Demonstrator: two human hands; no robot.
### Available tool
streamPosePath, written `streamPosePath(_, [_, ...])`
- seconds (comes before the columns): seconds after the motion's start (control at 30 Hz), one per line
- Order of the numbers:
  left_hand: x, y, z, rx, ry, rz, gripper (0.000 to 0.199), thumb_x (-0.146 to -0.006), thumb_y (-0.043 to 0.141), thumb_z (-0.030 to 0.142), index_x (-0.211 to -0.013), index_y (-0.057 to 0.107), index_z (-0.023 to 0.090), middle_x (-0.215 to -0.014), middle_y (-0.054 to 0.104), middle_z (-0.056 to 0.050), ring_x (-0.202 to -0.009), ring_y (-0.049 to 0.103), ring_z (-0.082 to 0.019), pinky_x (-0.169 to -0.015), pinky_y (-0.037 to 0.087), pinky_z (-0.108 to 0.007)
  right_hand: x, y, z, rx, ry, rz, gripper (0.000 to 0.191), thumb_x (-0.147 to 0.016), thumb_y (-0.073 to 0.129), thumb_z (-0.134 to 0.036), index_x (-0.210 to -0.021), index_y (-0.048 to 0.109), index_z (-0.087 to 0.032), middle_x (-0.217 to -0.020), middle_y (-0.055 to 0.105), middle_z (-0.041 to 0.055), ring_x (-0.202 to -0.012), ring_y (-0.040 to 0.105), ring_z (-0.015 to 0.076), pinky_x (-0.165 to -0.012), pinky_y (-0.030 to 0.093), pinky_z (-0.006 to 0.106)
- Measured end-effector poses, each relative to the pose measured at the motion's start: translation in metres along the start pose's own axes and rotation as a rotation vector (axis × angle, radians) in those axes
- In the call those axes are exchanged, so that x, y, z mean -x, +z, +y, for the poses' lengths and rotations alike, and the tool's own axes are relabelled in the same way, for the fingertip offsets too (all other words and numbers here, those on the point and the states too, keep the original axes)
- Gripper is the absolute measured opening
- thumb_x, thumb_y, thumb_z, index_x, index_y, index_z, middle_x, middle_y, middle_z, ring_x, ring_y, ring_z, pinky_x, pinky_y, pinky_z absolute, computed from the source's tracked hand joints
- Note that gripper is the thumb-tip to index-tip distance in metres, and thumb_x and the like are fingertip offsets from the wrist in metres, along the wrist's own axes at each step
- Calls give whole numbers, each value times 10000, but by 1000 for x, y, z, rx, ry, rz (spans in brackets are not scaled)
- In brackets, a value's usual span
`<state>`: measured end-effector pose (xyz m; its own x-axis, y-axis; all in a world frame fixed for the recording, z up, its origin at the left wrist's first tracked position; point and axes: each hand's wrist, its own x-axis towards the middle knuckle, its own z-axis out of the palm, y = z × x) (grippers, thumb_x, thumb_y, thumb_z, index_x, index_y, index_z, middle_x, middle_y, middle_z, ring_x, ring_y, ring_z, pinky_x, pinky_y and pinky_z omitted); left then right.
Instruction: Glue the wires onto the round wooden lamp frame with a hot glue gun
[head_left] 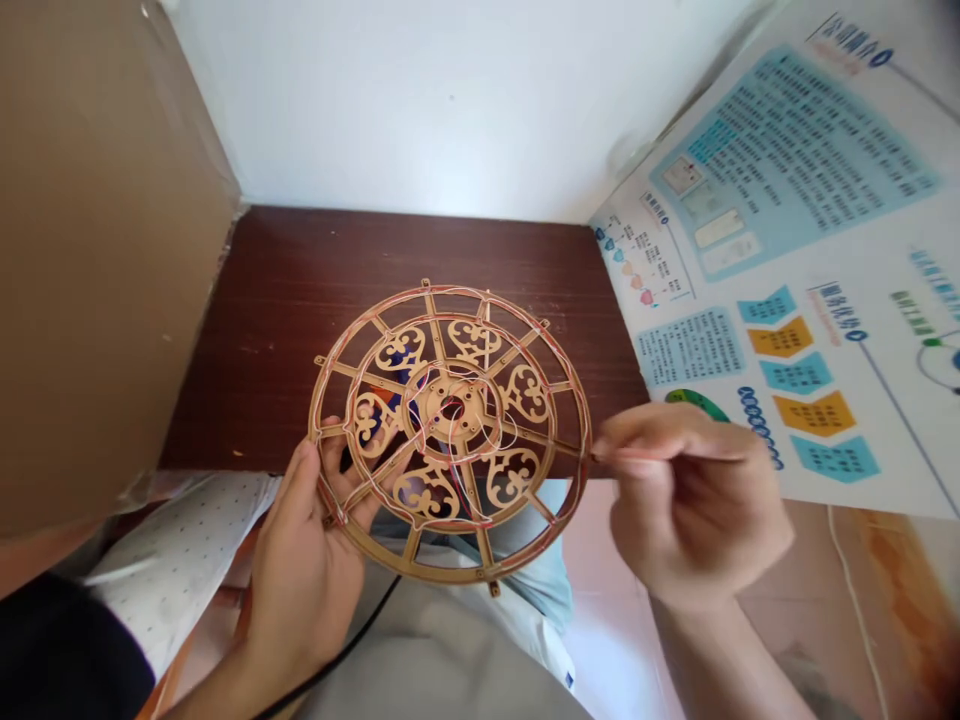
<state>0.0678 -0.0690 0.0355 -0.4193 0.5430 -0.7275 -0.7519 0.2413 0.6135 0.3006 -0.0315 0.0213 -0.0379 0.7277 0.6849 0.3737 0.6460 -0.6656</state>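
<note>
Gold openwork wheel [470,400], scroll-patterned, strung with red and white wires [480,523], gripped by left-hand fingers [301,478]; right-hand fingers [637,445] pinched narrow near its rim, contents unclear.

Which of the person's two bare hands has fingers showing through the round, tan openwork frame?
The bare left hand: its fingers reach behind the round, tan openwork frame. The bare right hand is pinched near the opposite edge, outside the openings.

A dark reddish-brown wood-grain table [285,270] apparently bears a blue-and-orange item [409,355], mostly hidden, its kind unclear.
</note>
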Motion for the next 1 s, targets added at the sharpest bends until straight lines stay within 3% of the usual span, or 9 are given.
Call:
streamPosePath(0.1, [-5,1,6,5,-5,-35,341,-1126,465,248,-1027,780,161,-1233,802,-83,-1080,798,-218,-1055,641,-411,14,-2,10,-115,275,442,408,-1078,636,-374,-699,569,-240,-658,543,-33,-662,556,160,-663,471,315])
streamPosePath(0.17, [-8,1,9,11,-2,-50,351,-1129,451,242,-1029,776,158,-1228,804,-88,-1090,797,-223,-1084,624,-440,28,4,11,-203,417,530,279,-1034,699,-356,-789,620,-247,-809,624,-23,-733,567,150,-695,480,292])
streamPosePath(0.23, [-10,1,10,20,-2,-60,347,-1129,455,245,-1020,773,161,-1196,810,-83,-1076,802,-222,-1090,620,-448,45,13,5,-300,594,433,74,-979,765,-300,-983,705,-257,-974,697,5,-785,631,155,-702,515,297])
streamPosePath(0.3, [-11,2,11,31,-4,-76,342,-1126,463,242,-1007,772,157,-1168,815,-82,-1063,806,-222,-1088,621,-448,59,22,-5,-543,865,295,234,-1047,651,-483,-1143,739,-288,-1125,741,48,-1003,698,214,-847,584,357])
streamPosePath(0.37, [-10,2,11,32,-13,-93,339,-1124,464,232,-1006,772,152,-1164,816,-86,-1061,808,-225,-1080,626,-447,68,29,-14,-735,984,179,402,-1053,577,-614,-1249,740,-303,-1289,747,82,-1191,693,281,-988,596,450])
streamPosePath(0.6, [-10,-2,3,-9,14,-177,362,-1133,444,271,-1046,771,141,-1254,799,-120,-1117,796,-261,-1026,658,-441,56,33,-20,-972,1015,64,590,-1046,456,-744,-1268,782,-305,-1323,792,91,-1403,639,342,-1218,482,575])
streamPosePath(0.8, [-13,-8,2,-47,87,-262,378,-1139,438,369,-1183,767,187,-1365,766,-98,-1156,780,-238,-954,671,-337,54,32,-16,-960,1004,90,497,-1050,538,-669,-1278,790,-306,-1343,793,77,-1420,636,338,-1246,464,569])
streamPosePath(0.9, [-9,-11,1,-47,91,-310,376,-1129,459,414,-1257,759,225,-1388,758,-87,-1187,769,-251,-1009,648,-377,53,32,-15,-961,986,123,491,-1051,545,-657,-1270,799,-300,-1340,796,81,-1415,642,338,-1250,464,562])
streamPosePath(1.0, [-4,-15,-3,-21,49,-444,405,-1093,521,489,-1275,761,218,-1389,756,-111,-1281,722,-304,-1099,595,-448,51,30,-14,-961,967,169,472,-1059,538,-643,-1254,810,-310,-1302,814,71,-1407,651,330,-1257,462,555])
